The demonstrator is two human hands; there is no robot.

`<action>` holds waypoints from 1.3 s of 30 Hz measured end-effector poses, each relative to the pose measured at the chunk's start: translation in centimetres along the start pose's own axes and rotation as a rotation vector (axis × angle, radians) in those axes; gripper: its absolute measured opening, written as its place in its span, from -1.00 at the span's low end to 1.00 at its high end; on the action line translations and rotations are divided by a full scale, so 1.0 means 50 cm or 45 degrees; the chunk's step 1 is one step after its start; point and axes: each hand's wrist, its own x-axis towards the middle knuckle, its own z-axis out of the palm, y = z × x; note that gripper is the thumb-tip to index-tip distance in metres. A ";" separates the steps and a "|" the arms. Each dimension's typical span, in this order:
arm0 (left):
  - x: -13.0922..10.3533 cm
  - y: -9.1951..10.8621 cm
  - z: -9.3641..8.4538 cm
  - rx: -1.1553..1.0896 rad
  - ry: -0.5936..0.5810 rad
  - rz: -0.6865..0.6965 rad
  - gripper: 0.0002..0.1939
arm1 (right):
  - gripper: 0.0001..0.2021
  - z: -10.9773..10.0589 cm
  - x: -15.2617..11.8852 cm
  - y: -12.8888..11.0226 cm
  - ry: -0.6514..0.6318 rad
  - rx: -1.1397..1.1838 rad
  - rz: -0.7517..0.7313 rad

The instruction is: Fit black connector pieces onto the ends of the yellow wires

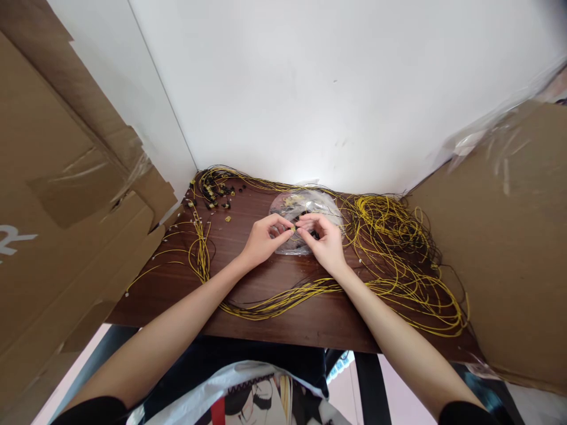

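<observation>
Above a clear plastic bag (290,247) my two hands meet, fingertips almost touching. Thumb and forefinger of my left hand (270,236) pinch a small yellow piece (293,228); its exact kind is too small to tell. My right hand (324,239) is closed in a pinch just beside it, and what its fingertips hold is mostly hidden, though something dark shows there. Small black and yellow parts lie in the bag under my hands. Thin yellow and black wires (283,307) run in a bundle across the table in front of my wrists.
A tangled heap of wires (394,236) covers the table's right side. Small black and yellow parts (215,192) lie back left, near wires with white ends (201,248). Cardboard (75,206) stands at left and more cardboard (500,236) at right. A white wall (310,88) closes the back.
</observation>
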 end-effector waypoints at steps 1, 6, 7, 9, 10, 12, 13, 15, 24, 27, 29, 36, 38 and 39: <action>0.000 0.000 0.000 -0.005 0.002 0.001 -0.85 | -0.80 0.000 0.000 0.000 -0.004 -0.009 -0.010; 0.001 0.001 -0.001 -0.003 0.005 -0.008 -0.85 | -0.79 -0.001 -0.002 -0.004 -0.010 -0.071 -0.061; 0.000 0.002 -0.001 -0.001 0.005 -0.014 -0.85 | -0.80 -0.001 -0.003 -0.006 -0.012 -0.101 -0.077; 0.000 0.004 -0.001 0.001 0.003 -0.026 -0.85 | -0.83 -0.002 -0.003 -0.010 -0.014 -0.170 -0.113; 0.000 0.004 -0.001 0.002 0.002 -0.031 -0.84 | -0.83 -0.002 -0.004 -0.012 -0.013 -0.201 -0.129; 0.000 0.006 -0.001 0.001 0.001 -0.036 -0.84 | -0.84 -0.003 -0.004 -0.013 -0.010 -0.234 -0.152; 0.000 0.006 -0.001 -0.002 0.001 -0.038 -0.84 | -0.83 -0.003 -0.004 -0.013 -0.009 -0.238 -0.158; 0.000 0.007 -0.002 -0.011 0.005 -0.050 -0.84 | -0.82 -0.003 -0.004 -0.013 -0.011 -0.221 -0.158; 0.002 -0.014 0.001 -0.129 -0.021 -0.117 -0.81 | -0.78 0.001 -0.006 -0.002 -0.043 -0.223 -0.134; 0.002 -0.025 0.004 -0.204 -0.026 -0.156 -0.79 | -0.77 0.001 -0.007 0.004 -0.072 -0.208 -0.107; 0.002 -0.030 0.006 -0.236 -0.029 -0.184 -0.78 | -0.75 0.001 -0.007 0.006 -0.087 -0.198 -0.092; 0.002 -0.032 0.005 -0.294 -0.023 -0.198 -0.77 | -0.90 -0.002 -0.002 0.003 -0.164 -0.347 -0.232; 0.000 -0.034 0.006 -0.290 -0.026 -0.201 -0.76 | -0.90 -0.001 -0.001 0.003 -0.181 -0.351 -0.256; -0.001 -0.036 0.006 -0.279 -0.031 -0.201 -0.77 | -0.91 -0.001 -0.001 0.003 -0.184 -0.355 -0.261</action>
